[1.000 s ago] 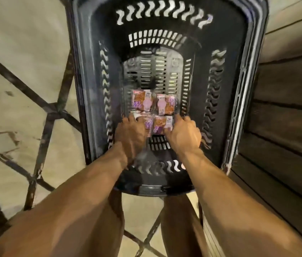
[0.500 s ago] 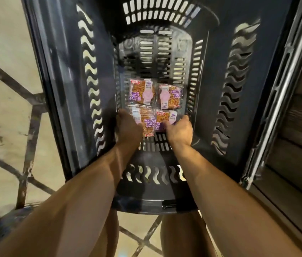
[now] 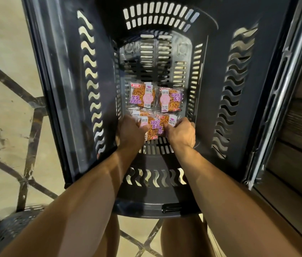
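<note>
At six o'clock in the basket [image 3: 220,93], left hand [image 3: 130,131] and right hand [image 3: 180,132] are pinching overlapping packets [image 3: 153,129], risking skewing the twelve-o'clock pair [image 3: 142,96].

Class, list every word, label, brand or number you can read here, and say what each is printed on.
Nothing reads clearly enough to quote.
Far left packet: purple characters, red brand tag, white label; blurred.
Far right packet: same print; blurred.
Near left packet, near right packet: same print, partly covered; blurred.
Basket: no lettering visible.
</note>
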The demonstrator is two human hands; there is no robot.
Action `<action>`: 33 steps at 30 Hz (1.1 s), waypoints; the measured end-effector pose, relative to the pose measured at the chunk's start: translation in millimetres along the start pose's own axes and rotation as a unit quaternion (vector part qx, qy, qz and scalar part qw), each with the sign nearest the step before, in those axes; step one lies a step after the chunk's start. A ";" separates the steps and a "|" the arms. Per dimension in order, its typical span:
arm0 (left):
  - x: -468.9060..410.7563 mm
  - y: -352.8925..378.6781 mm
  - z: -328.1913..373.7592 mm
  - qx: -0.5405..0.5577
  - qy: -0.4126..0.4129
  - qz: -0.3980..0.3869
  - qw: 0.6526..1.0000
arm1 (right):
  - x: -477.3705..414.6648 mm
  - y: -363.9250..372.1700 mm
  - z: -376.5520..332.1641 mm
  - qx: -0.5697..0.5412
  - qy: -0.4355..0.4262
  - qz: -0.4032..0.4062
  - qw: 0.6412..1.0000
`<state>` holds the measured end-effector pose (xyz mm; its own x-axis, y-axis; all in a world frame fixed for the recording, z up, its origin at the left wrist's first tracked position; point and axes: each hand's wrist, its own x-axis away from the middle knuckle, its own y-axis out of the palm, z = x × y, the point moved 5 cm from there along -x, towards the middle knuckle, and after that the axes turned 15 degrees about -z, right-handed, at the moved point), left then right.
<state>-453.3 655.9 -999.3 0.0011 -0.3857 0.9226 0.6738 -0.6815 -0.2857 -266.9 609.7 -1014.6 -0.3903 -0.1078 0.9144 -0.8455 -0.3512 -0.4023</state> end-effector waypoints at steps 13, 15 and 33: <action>96.0 -46.7 46.7 0.087 0.119 -0.054 0.988 | 73.5 -45.0 3.4 -0.154 -0.065 -0.032 0.985; 122.7 -68.2 63.0 0.142 0.128 -0.074 0.979 | 104.2 -71.1 -2.7 -0.218 -0.084 -0.037 0.972; 537.0 -341.8 241.2 0.333 0.250 0.003 0.909 | 562.3 -315.7 -118.2 -0.465 -0.381 -0.159 0.783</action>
<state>-504.9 831.7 -343.7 -0.2170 -0.7369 0.6403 0.9732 -0.2141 0.0833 -262.5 769.9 -378.9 -0.0750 -0.8010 0.5939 -0.8934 0.3186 0.3168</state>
